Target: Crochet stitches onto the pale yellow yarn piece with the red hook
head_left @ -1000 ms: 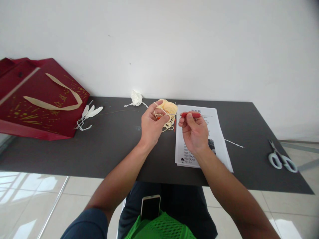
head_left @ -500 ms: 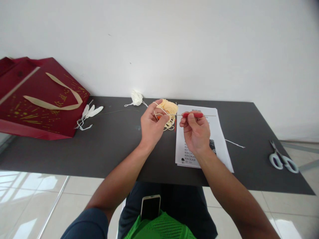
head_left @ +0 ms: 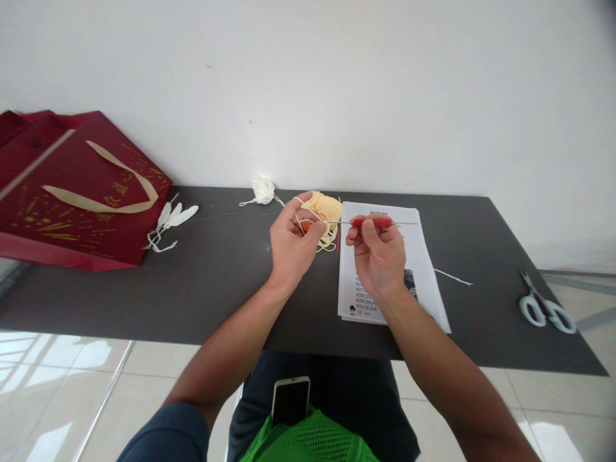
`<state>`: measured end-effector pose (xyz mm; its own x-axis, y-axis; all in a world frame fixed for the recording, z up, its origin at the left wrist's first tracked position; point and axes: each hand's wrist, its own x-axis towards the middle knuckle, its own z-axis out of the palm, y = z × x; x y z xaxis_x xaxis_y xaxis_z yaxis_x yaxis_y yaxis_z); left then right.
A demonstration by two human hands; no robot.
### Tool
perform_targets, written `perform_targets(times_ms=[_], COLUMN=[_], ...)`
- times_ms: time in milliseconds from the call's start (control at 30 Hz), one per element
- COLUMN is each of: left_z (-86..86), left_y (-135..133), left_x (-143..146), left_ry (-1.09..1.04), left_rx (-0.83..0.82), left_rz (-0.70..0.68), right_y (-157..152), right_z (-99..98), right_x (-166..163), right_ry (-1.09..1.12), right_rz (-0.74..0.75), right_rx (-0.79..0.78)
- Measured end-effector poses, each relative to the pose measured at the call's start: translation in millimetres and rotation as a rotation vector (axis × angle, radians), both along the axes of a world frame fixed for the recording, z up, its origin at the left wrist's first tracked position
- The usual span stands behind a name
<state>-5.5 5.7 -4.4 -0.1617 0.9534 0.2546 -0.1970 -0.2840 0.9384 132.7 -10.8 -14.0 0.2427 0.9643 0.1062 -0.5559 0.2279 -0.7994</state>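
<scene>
A crochet hook with a red handle (head_left: 384,222) is pinched in my right hand (head_left: 378,253), its thin metal shaft pointing left to the fingertips of my left hand (head_left: 296,240). Strands of white yarn (head_left: 299,220) wrap around my left fingers, which pinch near the hook's tip. Any stitches there are too small to make out. Behind my left hand lies a pale yellow yarn skein (head_left: 327,206) with loose loops below it. Something orange shows between the left fingers. A white yarn ball (head_left: 263,189) sits farther back, its strand running toward my left hand.
Printed sheets (head_left: 353,269) lie under my right hand. Scissors (head_left: 546,305) rest at the table's right end, and a short white strand (head_left: 453,277) lies beside the paper. A dark red gift bag (head_left: 72,212) and white leaf-shaped pieces (head_left: 173,217) are at left. A phone (head_left: 290,401) is at my lap.
</scene>
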Motion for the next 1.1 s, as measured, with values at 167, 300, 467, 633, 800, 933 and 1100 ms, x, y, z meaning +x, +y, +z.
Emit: perform_targets(times_ms=[167,300,467,633,800,933,1100], left_z=[0.0,0.7,2.8,2.2,1.2,2.7,3.1], left_y=[-1.4,-3.0,-3.2,-2.3,-3.7,-4.5,-4.1], left_x=[-0.4,1.0,2.9,4.4,6.3,5.7,3.2], left_ry=[0.027,0.062,0.078,0.060,0.029,-0.005,-0.003], left_rx=[0.014,0.007,-0.041,-0.060,-0.088,-0.127,-0.116], left_rz=[-0.007,-0.017,-0.038,-0.035,-0.050,-0.062,-0.085], right_y=[-0.7,-1.4,-2.7,-5.7,-6.3,-5.5,-5.8], right_z=[-0.8,-0.8,-1.3,-0.9,-1.1,-1.6,-0.4], right_x=[-0.6,-1.9,-5.3,-11.5,-15.3,-14.0,-12.9], right_ry=[-0.018,-0.007,0.028,0.061,0.065,0.062,0.023], right_rz=[0.007,0.026,0.021,0.015,0.040,0.061,0.057], right_rx=[-0.005,-0.025,-0.087,-0.125,-0.140,-0.128,-0.118])
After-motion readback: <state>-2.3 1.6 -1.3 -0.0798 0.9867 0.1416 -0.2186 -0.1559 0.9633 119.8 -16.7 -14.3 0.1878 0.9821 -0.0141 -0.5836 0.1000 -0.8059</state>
